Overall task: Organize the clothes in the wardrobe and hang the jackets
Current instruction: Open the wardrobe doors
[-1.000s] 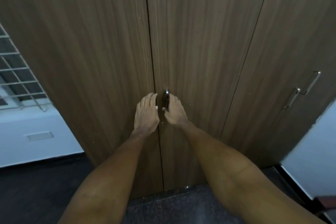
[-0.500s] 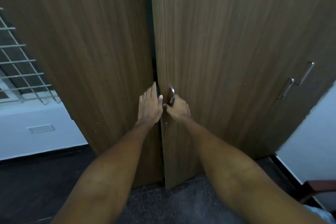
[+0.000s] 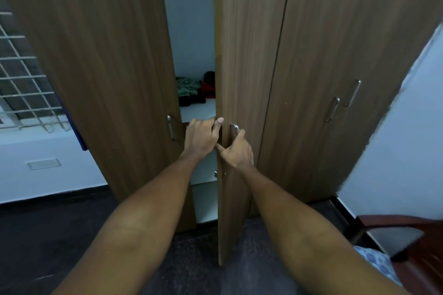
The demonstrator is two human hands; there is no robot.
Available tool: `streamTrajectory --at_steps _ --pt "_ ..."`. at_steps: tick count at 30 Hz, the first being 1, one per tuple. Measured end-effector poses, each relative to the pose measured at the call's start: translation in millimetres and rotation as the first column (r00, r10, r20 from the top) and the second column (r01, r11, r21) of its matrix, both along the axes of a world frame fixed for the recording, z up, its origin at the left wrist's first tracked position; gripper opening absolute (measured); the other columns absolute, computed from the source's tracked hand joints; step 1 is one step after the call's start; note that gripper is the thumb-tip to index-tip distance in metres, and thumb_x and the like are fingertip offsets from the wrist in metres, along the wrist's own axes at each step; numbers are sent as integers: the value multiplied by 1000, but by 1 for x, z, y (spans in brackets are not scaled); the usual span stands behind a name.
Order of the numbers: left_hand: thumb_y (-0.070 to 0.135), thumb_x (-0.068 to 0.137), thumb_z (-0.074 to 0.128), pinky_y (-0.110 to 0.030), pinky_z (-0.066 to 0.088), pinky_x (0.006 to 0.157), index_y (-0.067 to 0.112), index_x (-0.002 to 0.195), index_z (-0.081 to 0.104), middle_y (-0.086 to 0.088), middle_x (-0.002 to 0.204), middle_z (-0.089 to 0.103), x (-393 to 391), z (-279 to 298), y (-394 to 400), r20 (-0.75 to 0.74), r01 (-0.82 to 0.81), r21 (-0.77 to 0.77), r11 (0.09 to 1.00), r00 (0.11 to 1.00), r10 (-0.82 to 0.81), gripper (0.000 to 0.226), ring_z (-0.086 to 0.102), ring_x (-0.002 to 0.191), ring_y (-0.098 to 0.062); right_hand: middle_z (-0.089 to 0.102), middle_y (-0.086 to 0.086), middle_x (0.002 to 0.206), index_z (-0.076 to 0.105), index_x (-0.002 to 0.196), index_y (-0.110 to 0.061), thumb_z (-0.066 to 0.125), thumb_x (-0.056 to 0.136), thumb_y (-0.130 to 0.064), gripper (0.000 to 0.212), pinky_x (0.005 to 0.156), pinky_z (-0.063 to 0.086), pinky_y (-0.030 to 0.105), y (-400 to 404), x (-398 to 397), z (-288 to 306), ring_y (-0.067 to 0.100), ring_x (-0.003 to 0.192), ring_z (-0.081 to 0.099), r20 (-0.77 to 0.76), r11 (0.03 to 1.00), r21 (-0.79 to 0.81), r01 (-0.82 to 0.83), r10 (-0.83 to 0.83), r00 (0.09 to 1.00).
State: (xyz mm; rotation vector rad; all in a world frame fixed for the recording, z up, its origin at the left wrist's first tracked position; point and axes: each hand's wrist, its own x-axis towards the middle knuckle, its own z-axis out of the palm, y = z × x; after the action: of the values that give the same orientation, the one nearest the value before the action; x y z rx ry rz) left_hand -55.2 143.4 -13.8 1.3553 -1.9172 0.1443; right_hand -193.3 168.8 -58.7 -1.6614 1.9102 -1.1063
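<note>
At the wardrobe front, the right door (image 3: 242, 103) swings out now — a second ago it was only cracked. My right hand (image 3: 236, 148) grips its handle (image 3: 234, 128), my left hand (image 3: 202, 137) hooks its edge. Clothes (image 3: 194, 90) show on the shelf (image 3: 197, 110), awaiting sorting.

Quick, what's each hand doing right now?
Left hand: grips the door edge.
Right hand: grips the handle.
</note>
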Motion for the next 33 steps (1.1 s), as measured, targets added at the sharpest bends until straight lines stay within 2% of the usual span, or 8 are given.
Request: streamTrajectory --at_steps 4,7,13,18,24,27,29,33 --pt "45 106 44 -42 46 78 19 62 45 0 53 50 -47 -4 36 99 91 -56 994 991 -86 51 45 51 -23 64 4 97 32 109 -25 65 67 -80 76 69 51 37 34 -44 -3 28 88 65 -11 999 -15 33 -33 999" --pt "43 106 46 -41 45 79 18 66 53 -6 59 63 -87 -8 59 210 159 -53 986 967 -145 48 52 55 -26 64 -1 91 34 110 -25 65 69 -77 73 69 58 39 59 -87 -5 18 80 66 42 1000 -3 2 -2 999" --pt "51 106 39 -43 50 93 13 104 72 -8 81 75 -169 -2 73 324 219 84 972 917 -235 50 68 76 -26 62 -3 106 36 128 -19 70 87 -37 56 67 46 26 83 -177 1 16 92 63 109 995 74 -61 52 993" --pt "38 111 34 -40 54 86 14 129 59 -10 98 74 -221 -1 61 295 303 213 929 887 -357 38 69 84 -26 59 2 124 33 142 -18 63 90 -22 60 97 52 46 82 -235 4 27 112 61 209 985 170 -25 -12 978" --pt "32 111 35 -38 50 74 21 152 40 -11 100 70 -245 -1 42 282 369 293 882 848 -448 43 65 86 -29 62 0 124 43 139 -21 66 88 -28 56 99 52 46 77 -270 3 28 114 62 250 979 171 112 -153 956" --pt "31 111 37 -33 50 66 24 153 38 -7 93 65 -246 -4 40 273 377 267 887 853 -445 42 61 78 -20 58 0 126 45 134 -19 76 85 -35 60 98 52 40 87 -258 -11 21 117 57 -6 926 -57 373 -374 928" --pt "30 111 38 -30 50 68 26 151 43 -7 97 66 -245 -8 40 252 383 241 892 863 -439 41 62 82 -21 52 3 123 43 131 -16 80 81 -32 64 94 49 35 99 -241 -24 20 112 51 -177 809 -242 536 -580 795" --pt "34 110 38 -36 52 84 28 131 65 -1 116 75 -235 -10 42 205 387 158 908 887 -414 35 68 100 -27 49 1 110 48 116 -19 70 83 -26 41 82 43 35 111 -208 -42 19 96 45 -422 829 -353 433 -555 717"
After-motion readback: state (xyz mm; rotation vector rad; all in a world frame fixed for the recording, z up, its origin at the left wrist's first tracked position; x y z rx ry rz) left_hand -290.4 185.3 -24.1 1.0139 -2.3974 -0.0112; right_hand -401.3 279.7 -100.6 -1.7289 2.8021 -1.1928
